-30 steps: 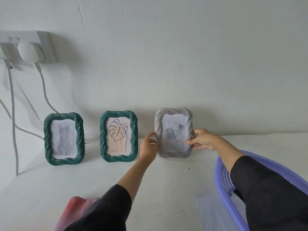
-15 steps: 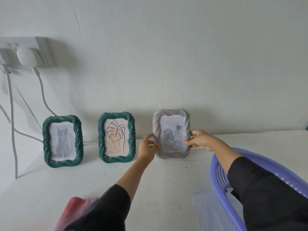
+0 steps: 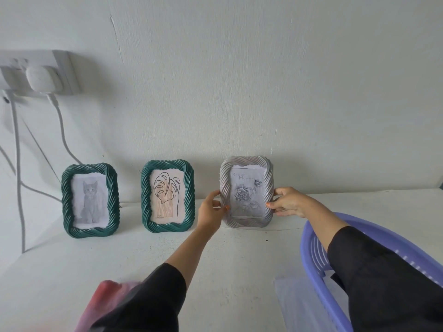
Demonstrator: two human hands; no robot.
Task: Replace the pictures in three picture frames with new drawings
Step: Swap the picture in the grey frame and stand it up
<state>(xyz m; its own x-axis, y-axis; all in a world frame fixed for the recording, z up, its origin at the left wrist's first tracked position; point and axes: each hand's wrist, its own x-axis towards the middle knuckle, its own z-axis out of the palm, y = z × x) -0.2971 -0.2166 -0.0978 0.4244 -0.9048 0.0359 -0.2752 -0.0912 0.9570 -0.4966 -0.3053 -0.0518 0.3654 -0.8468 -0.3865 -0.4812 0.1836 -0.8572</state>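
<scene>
We hold the silver frame (image 3: 247,192) upright at the back edge of the worktop (image 3: 72,271), close before the wall. Our left hand (image 3: 211,209) grips its left side with the thumb on the front rim, and our right hand (image 3: 287,202) pinches its right side, so both hands are clamped on it. A rose drawing (image 3: 247,200) sits inside. Along the same back edge, to the left, stand the leaf frame (image 3: 167,196) and, further left, the cat frame (image 3: 90,200), apart from each other. A purple basket (image 3: 316,236) lies at the front right corner, under our right sleeve
</scene>
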